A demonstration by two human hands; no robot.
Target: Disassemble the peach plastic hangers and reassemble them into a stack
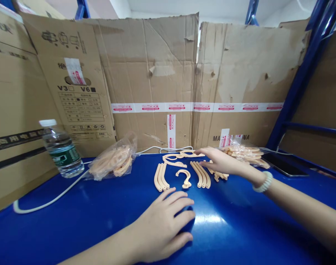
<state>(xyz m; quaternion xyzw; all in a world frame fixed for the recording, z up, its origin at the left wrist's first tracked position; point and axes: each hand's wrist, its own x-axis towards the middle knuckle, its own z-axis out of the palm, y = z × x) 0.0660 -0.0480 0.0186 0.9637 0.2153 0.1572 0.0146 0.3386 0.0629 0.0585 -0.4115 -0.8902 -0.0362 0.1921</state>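
Observation:
My left hand (164, 222) lies flat on the blue table (74, 224) near the front, fingers spread, holding nothing. My right hand (221, 162) reaches to the back centre, fingers stretched out over a pile of beige curved plastic pieces (220, 175). More beige pieces lie in front of it: a bundle of curved strips (160, 176), a hook-shaped piece (185, 177), another strip bundle (201, 174), and flat ring parts (175, 160) at the back. A white bead bracelet (263, 183) sits on my right wrist.
A clear bag of beige parts (114, 160) lies left of centre; another bag (246, 152) lies at the right back. A water bottle (61, 149) stands at the left. A white cable (54, 198) crosses the table. A dark phone (283, 165) lies right. Cardboard boxes (157, 81) wall the back.

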